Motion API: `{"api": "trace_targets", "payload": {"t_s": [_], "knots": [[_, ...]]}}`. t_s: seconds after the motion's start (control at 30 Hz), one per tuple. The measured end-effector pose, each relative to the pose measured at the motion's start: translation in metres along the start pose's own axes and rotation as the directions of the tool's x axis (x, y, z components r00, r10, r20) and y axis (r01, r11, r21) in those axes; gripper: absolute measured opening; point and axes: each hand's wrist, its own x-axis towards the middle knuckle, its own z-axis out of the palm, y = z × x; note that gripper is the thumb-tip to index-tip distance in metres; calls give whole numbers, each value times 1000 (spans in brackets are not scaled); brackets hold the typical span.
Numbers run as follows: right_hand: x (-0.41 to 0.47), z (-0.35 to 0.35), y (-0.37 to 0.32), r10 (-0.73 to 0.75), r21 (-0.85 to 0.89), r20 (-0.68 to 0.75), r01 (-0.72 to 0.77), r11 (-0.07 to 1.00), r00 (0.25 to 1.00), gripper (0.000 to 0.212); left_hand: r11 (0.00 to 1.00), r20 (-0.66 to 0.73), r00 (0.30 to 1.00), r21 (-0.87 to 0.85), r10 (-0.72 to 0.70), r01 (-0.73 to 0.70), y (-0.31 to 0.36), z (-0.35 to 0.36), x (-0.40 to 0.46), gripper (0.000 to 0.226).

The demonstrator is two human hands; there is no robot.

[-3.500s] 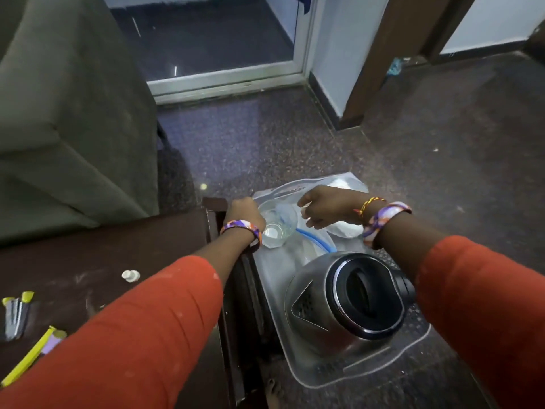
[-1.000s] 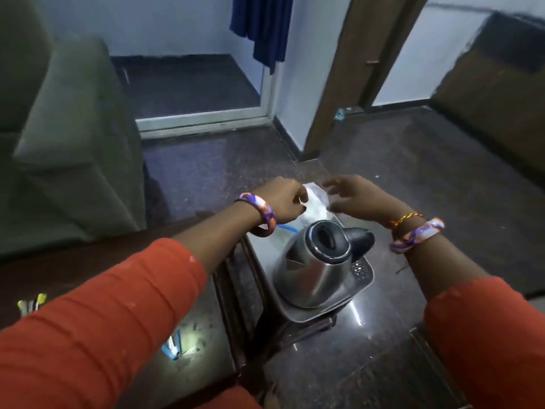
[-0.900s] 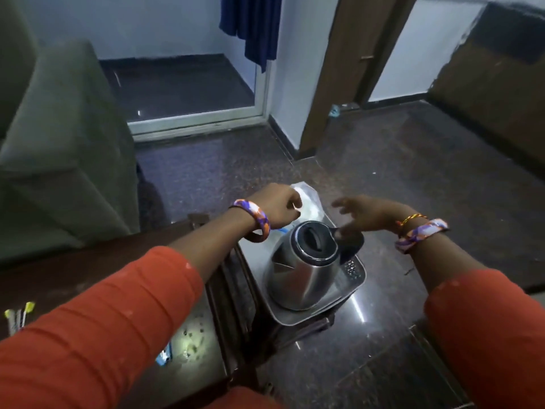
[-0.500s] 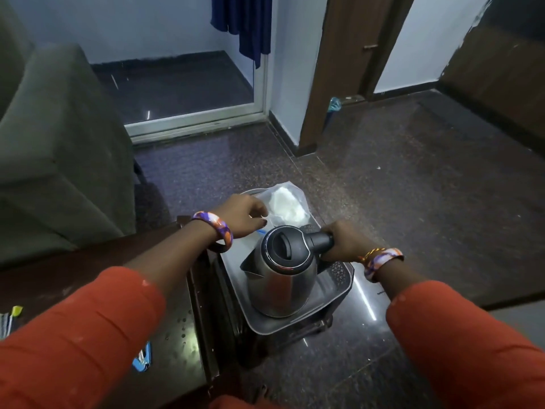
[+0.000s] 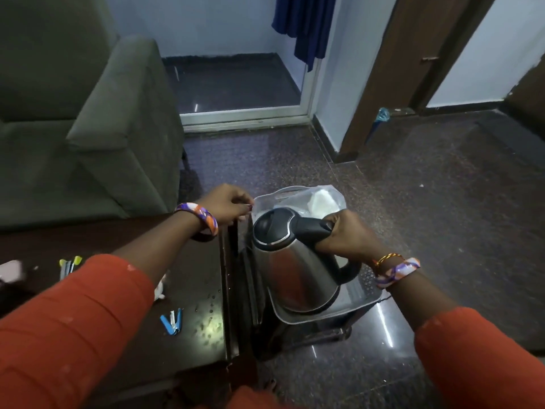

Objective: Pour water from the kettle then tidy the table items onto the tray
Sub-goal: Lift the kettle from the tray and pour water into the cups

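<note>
Since half a second back: kettle [image 5: 295,261] tipped further, lid now facing up-left, base swung toward the near right. Right hand [image 5: 343,236] wrapped tight around the black handle [image 5: 312,228], fingers curled fully round it, bracelets [image 5: 396,268] on the wrist. Can't tell for sure if the kettle base is off the tray or just touching it at the near edge.

Left hand [image 5: 228,203] parked at the far-left corner of the tray [image 5: 361,296], fingers curled, seemingly pinching the rim or the edge of the plastic bag [image 5: 309,199] there. Can't say which. Striped bangle [image 5: 199,215] on that wrist.

Tray sitting on a low dark stand just right of the surface [image 5: 194,278], kettle covering most of its middle. Clear plastic bag with something white inside at the far end of the tray, right behind the kettle lid.

On the dark surface to the left: blue clip-looking thing [image 5: 171,320] near the front, a few yellow-tipped sticks [image 5: 69,262] further left, small white bit [image 5: 159,287] next to the left sleeve, water droplets scattered about. Grey-green armchair [image 5: 88,119] at far left, blue curtain [image 5: 303,25] hanging at the far wall, brown door frame to the right, dark speckled floor all around.
</note>
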Motion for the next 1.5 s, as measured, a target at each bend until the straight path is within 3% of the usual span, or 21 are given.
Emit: {"api": "trace_targets", "payload": {"t_s": [0.3, 0.5, 0.67, 0.73, 0.8, 0.93, 1.13, 1.5], "knots": [[-8, -23, -109, -180, -33, -162, 176, 984, 970, 18, 949, -148, 969, -276, -198, 152, -93, -53, -51, 10], [0, 27, -193, -228, -6, -92, 228, 974, 969, 15, 944, -321, 888, -128, -329, 303, -181, -94, -106, 25], [14, 94, -246, -206, -29, 11, 206, 978, 979, 14, 881, -392, 804, -43, -448, 470, -260, -107, -156, 55], [20, 122, -263, -206, -32, 66, 208, 978, 976, 26, 864, -361, 798, -40, -482, 503, -285, -106, -171, 60], [25, 146, -276, -204, -61, 131, 214, 975, 970, 21, 857, -314, 803, -74, -506, 511, -304, -102, -181, 53], [30, 188, -295, -206, -131, 240, 242, 961, 949, 21, 863, -254, 827, -88, -502, 497, -328, -82, -185, 75], [31, 222, -302, -176, -215, 336, 257, 942, 925, 24, 926, -236, 895, -70, -378, 372, -355, -53, -179, 80], [32, 243, -312, -204, -244, 430, 330, 912, 880, 37, 897, -199, 887, 67, -417, 436, -385, -41, -170, 45]]}}
